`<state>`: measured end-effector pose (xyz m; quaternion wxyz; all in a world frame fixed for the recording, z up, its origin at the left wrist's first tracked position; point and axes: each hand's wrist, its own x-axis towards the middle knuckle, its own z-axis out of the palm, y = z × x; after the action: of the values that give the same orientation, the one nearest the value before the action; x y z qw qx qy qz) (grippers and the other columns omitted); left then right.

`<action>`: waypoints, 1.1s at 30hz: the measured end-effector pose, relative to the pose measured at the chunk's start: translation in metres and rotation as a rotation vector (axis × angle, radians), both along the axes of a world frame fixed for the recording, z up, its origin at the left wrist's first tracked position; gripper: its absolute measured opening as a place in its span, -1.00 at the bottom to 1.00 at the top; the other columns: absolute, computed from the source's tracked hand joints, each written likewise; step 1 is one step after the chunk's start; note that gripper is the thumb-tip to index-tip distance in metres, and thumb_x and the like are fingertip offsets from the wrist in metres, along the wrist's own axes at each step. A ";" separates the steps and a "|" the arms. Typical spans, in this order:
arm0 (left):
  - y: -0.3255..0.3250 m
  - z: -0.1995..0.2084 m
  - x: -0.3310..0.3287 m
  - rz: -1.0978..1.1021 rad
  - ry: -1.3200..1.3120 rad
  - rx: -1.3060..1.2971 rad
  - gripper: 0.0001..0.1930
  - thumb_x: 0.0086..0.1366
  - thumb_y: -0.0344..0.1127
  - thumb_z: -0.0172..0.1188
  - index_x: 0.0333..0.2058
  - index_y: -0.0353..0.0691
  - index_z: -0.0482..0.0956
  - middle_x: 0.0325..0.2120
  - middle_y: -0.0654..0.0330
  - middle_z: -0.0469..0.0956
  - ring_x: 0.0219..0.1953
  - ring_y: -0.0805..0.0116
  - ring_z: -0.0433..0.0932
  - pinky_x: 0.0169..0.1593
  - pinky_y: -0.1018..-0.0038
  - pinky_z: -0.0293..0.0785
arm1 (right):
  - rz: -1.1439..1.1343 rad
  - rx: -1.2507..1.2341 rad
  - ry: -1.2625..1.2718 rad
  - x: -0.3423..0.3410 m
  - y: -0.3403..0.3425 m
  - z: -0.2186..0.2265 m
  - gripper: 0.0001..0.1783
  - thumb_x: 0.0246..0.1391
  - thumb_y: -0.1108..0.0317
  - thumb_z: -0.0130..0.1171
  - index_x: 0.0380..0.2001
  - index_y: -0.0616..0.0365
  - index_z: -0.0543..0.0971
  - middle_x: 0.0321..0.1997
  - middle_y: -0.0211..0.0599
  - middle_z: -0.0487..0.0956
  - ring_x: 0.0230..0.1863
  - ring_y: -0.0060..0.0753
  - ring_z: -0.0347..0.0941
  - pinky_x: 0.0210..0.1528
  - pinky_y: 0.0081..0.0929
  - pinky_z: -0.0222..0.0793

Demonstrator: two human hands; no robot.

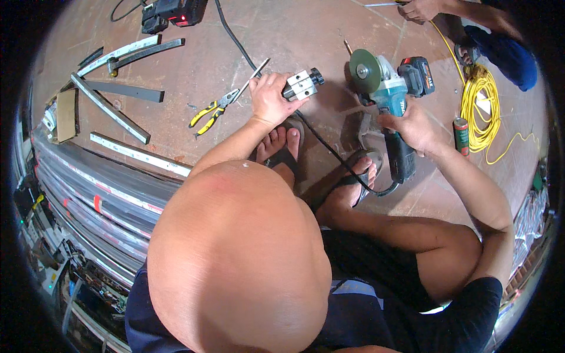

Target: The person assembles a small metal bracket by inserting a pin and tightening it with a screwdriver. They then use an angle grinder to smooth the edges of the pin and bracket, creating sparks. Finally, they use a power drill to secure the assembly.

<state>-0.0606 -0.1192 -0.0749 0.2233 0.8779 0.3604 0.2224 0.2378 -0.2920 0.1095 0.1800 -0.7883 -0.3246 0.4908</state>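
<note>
We look down on a reddish tiled floor [200,65], which serves here as the working surface. At 9 o'clock lies a stack of wrapped lengths [76,170], set parallel, presumably so that long pieces rest steadily. At 10 o'clock we find square metal bars [112,110], laid flat at differing angles, probably because the floor gives them full support. Between 2 and 3 o'clock a yellow cable [485,132] is gathered in a coil, most likely to contain its slack. At 2 o'clock the right hand [415,125] holds an angle grinder [388,101], fingers wrapped about its body; the green disc [362,70] lies toward 12 o'clock from the tail, an arrangement that we judge places the edge farther from the body. Between 10 and 11 o'clock, yellow-handled pliers [221,103] lie with handles spread, near the left hand [269,97] and plausibly within easy reach. That hand, close to 12 o'clock, is closed over one end of a silver block [302,86], whose black knob [317,76] projects toward 2 o'clock; we suppose this grip leaves the knob accessible. Block and disc are apart. Smallest, a green-and-red can [461,138] sits just beside the coil.
</note>
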 end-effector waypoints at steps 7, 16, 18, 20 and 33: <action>0.000 -0.005 -0.002 -0.051 0.005 -0.035 -0.31 -0.06 0.04 0.67 0.10 0.01 0.76 -0.14 0.27 0.69 -0.02 0.17 0.64 0.14 0.14 0.27 | 0.057 0.027 0.055 -0.009 0.009 -0.013 -0.50 0.07 0.32 0.59 0.05 0.19 0.66 -0.15 -0.29 0.72 -0.10 -0.36 0.66 0.03 -0.25 0.57; 0.000 -0.004 -0.003 -0.078 -0.002 -0.099 -0.28 -0.10 -0.07 0.65 0.13 0.00 0.74 -0.10 0.27 0.68 0.04 0.19 0.63 0.16 0.15 0.25 | 0.196 0.046 -0.046 -0.023 0.015 -0.019 -0.40 0.01 0.28 0.63 0.12 0.22 0.66 -0.08 -0.13 0.77 -0.03 -0.22 0.69 0.12 -0.18 0.58; 0.001 -0.004 -0.002 -0.072 -0.011 -0.085 -0.31 -0.08 -0.02 0.66 0.10 -0.01 0.75 -0.13 0.27 0.68 0.01 0.18 0.64 0.15 0.16 0.26 | 0.175 0.011 -0.026 -0.023 0.015 -0.022 -0.38 0.00 0.28 0.64 0.13 0.22 0.66 -0.07 -0.10 0.77 -0.02 -0.16 0.70 0.13 -0.15 0.58; 0.001 -0.003 -0.002 -0.060 -0.030 -0.057 -0.34 -0.02 0.09 0.69 0.05 -0.02 0.77 -0.18 0.26 0.68 -0.06 0.17 0.65 0.11 0.18 0.28 | 0.214 0.030 -0.054 -0.024 0.015 -0.024 -0.36 0.02 0.30 0.64 0.17 0.22 0.64 -0.02 -0.15 0.75 0.02 -0.22 0.66 0.18 -0.19 0.55; 0.003 -0.006 0.000 -0.028 -0.055 -0.017 -0.31 -0.07 0.20 0.72 -0.02 -0.03 0.77 -0.26 0.21 0.67 -0.11 0.10 0.64 0.08 0.15 0.33 | 0.150 -0.006 0.022 -0.025 0.009 -0.025 -0.48 0.11 0.42 0.59 0.09 0.24 0.59 -0.20 -0.30 0.70 -0.21 -0.45 0.66 -0.09 -0.31 0.60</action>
<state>-0.0610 -0.1162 -0.0806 0.2436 0.8747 0.3435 0.2401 0.2130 -0.2835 0.0846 0.1438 -0.7570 -0.3790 0.5125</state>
